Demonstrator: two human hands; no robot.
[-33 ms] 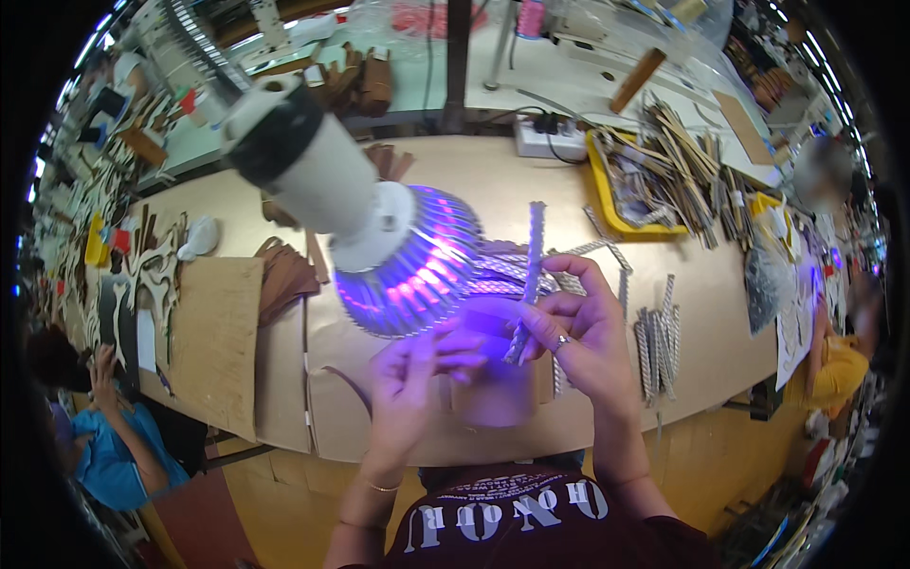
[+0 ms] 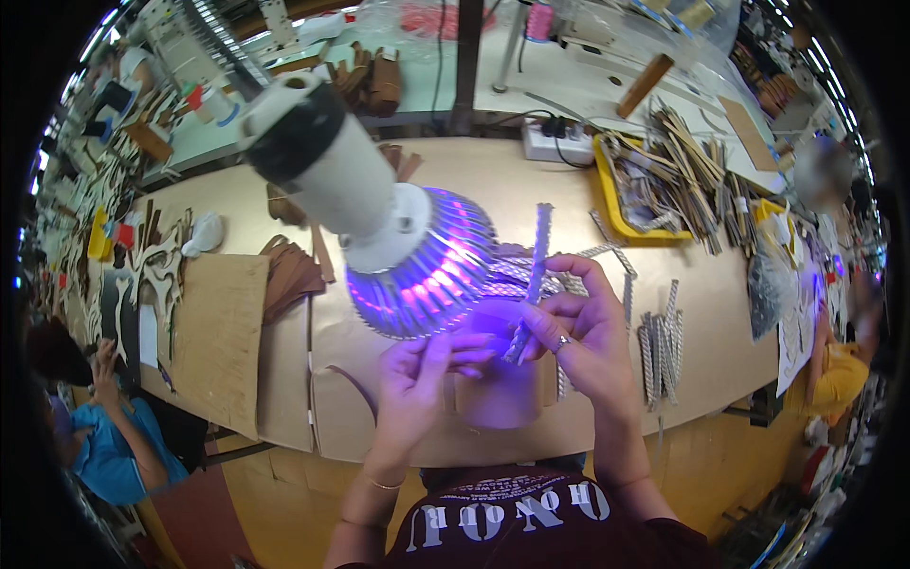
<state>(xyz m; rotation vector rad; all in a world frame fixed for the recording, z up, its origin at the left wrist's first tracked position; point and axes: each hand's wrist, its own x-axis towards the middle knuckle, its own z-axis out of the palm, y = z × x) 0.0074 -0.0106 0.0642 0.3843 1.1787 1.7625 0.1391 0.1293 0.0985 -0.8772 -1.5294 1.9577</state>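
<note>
1. Desk [image 2: 474,180]: long, tan-topped, running across the view; its front edge is partly covered by the person's arms.
2. Lamp [image 2: 379,228]: white cylindrical body with a black collar, finned round head glowing violet, hanging low over the desk middle and hiding what lies under it.
3. Yellow tray [image 2: 611,204]: at the desk's right rear, heaped with thin brown and patterned strips; the far side is hidden by the heap.
4. Cardboard sheet [image 2: 223,332]: flat, brown, at the desk's left front.
5. Right hand [image 2: 588,332]: fingers closed on the patterned strip, thumb and forefinger pinching its middle; a ring shows on one finger.
6. Left hand [image 2: 422,375]: fingers curled, tips touching the strip's lower end in the violet light; whether they grip it cannot be told.
7. Patterned strip [image 2: 538,256]: narrow, pale, with a fine chequered pattern, held nearly upright above the desk's front centre; its lower end is blurred by glare.
8. Loose strips [image 2: 661,346]: a small pile, just right of the right hand.
</note>
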